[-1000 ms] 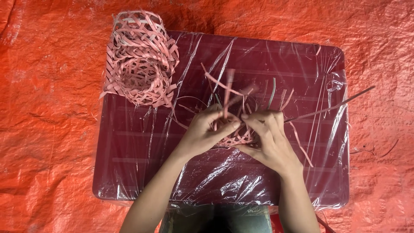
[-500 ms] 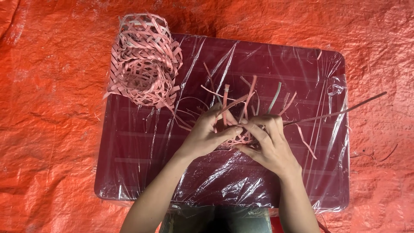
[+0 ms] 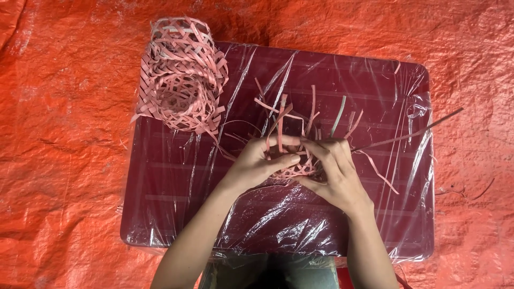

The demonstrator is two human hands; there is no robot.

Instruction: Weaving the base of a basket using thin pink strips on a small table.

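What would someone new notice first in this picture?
Two bare hands meet at the middle of a plastic-wrapped maroon table: the left hand and right hand pinch a small pink weave with loose strips fanning upward. At the table's upper left corner lies a pile of woven baskets. An orange tarp lies all around.

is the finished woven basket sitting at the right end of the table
No, the woven basket lies at the far left corner of the plastic-wrapped table, away from both hands.
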